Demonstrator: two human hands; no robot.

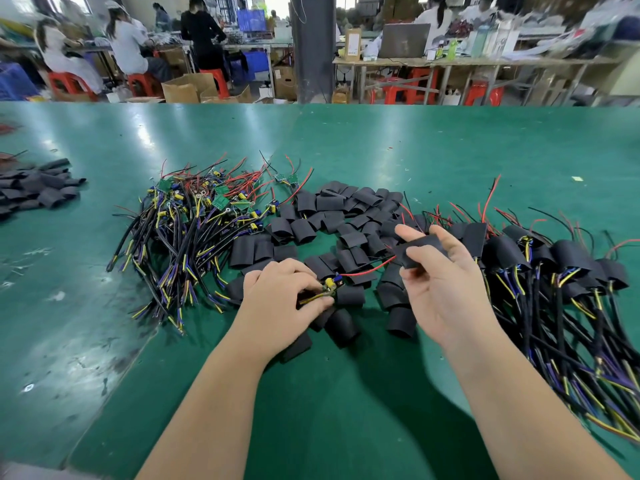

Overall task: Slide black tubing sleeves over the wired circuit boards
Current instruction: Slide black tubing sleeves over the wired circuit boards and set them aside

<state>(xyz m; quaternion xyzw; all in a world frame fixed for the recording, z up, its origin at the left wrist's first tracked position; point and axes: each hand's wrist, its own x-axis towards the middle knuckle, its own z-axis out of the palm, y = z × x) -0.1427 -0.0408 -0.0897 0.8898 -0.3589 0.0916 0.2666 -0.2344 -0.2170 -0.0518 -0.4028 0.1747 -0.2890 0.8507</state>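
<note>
My left hand [282, 299] pinches a small circuit board [331, 285] with a yellow capacitor, just above the green table. Its red wire [367, 269] runs up and right into a black tubing sleeve [420, 250]. My right hand [441, 282] holds that sleeve between thumb and fingers, a little above the table. Loose black sleeves [332, 216] lie in a pile behind and under both hands. Bare wired boards [197, 220] are heaped to the left. Boards with sleeves on them [561, 268] lie to the right, their cables trailing toward me.
A second pile of black sleeves [38, 190] sits at the far left of the green table [450, 150]. Beyond the table's far edge, people sit at other benches with red stools [69, 83] and cardboard boxes [188, 86].
</note>
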